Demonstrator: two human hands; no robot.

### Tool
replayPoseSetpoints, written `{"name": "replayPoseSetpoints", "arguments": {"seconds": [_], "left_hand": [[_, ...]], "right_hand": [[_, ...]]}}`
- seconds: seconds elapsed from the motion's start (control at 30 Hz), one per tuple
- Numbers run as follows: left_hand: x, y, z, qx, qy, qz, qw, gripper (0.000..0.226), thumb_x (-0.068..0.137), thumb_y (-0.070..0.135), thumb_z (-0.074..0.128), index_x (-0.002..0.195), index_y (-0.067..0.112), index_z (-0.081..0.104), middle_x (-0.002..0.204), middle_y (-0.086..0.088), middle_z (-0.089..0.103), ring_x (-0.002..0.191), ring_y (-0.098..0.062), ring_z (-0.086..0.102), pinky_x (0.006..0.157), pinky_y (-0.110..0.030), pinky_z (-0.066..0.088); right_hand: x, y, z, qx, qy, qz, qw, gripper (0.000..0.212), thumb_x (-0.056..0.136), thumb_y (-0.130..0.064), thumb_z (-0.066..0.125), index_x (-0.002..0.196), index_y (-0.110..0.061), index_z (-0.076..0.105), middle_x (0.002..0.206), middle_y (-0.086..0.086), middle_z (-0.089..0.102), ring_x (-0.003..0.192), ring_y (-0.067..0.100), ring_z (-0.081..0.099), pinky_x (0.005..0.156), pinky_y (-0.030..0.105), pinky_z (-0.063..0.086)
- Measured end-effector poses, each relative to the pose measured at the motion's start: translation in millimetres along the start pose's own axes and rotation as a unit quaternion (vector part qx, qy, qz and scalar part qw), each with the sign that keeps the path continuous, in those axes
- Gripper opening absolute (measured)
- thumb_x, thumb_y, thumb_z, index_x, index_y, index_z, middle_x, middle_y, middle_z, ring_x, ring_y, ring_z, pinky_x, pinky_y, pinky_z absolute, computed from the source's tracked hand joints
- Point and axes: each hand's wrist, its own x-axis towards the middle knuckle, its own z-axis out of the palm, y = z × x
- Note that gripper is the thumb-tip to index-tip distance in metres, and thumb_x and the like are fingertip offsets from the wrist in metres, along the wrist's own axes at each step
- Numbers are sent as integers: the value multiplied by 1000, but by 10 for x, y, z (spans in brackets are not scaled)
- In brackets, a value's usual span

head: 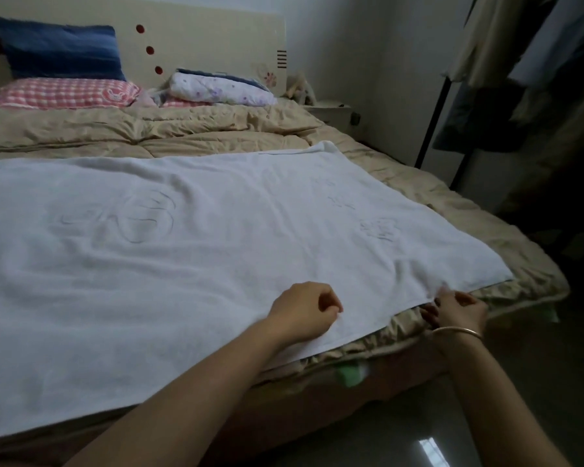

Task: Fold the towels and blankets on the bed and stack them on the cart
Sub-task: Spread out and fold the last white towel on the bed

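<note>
A large white towel (pixel 199 237) lies spread flat across the tan quilt (pixel 182 129) on the bed. My left hand (pixel 305 310) rests on the towel near its front edge, fingers curled with thumb and fingertips pinched together on the cloth. My right hand (pixel 457 310), with a gold bangle on the wrist, pinches the towel's front edge close to the right corner, where the fabric puckers. No cart is in view.
At the headboard (pixel 216 38) lie a blue pillow (pixel 61 50), a pink checked pillow (pixel 64 92) and a folded floral blanket (pixel 220 89). A clothes rack (pixel 520 79) with hanging garments stands on the right. Dark floor (pixel 402 416) runs along the bed's front side.
</note>
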Motion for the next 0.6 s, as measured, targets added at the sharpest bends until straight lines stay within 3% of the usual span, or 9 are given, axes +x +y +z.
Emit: {"name": "replayPoseSetpoints", "arguments": {"seconds": [0.07,0.13,0.2,0.3,0.4,0.47,0.53,0.6], "left_hand": [[44,101,85,14,-14,11,1000,10,89,35,57,92,37,66,96,14,67,90,-8,60,85,-36,53],[70,175,134,18,-35,17,999,15,90,36,55,101,40,65,99,13,66,93,-9,60,86,-36,52],[85,252,181,27,-60,31,997,23,92,35,52,112,42,62,105,11,66,96,-10,59,87,-35,52],[104,345,272,65,-89,63,992,36,94,30,48,125,44,56,115,10,65,99,-13,59,86,-35,52],[114,424,383,138,-92,98,981,43,93,25,45,132,43,51,122,7,61,105,-19,57,78,-32,49],[109,441,413,166,-90,112,976,44,95,25,44,135,42,49,123,5,60,104,-21,56,73,-31,45],[98,432,421,168,-92,116,975,43,96,25,43,135,42,49,124,4,60,103,-21,57,73,-31,46],[75,425,411,168,-97,116,974,43,96,25,44,135,41,50,125,5,60,104,-20,57,79,-33,48]], "right_hand": [[43,0,10,-2,1,-5,1000,20,91,-13,62,101,-14,45,106,17,55,59,20,58,43,25,49],[69,-16,-8,13,3,4,1000,27,86,2,62,94,-18,46,111,19,53,66,22,57,42,23,50],[98,-71,-55,61,-11,43,997,35,84,11,60,106,-12,47,106,21,52,65,21,56,41,20,51],[119,-147,-53,86,-33,79,993,37,86,6,61,119,-8,50,103,21,57,66,19,57,45,22,54],[131,-173,-54,-2,-38,22,999,36,88,8,55,121,-6,57,125,16,59,80,21,60,67,27,53],[163,-154,-125,-52,-25,-6,998,46,91,7,48,135,-4,51,140,11,50,115,26,56,93,25,42],[188,-102,-203,-101,-12,-28,994,52,93,2,47,144,-4,38,149,9,39,133,27,42,102,24,32],[179,-52,-211,-147,-16,-44,988,58,92,-3,48,148,-6,32,152,9,33,137,28,36,109,30,29]]}}
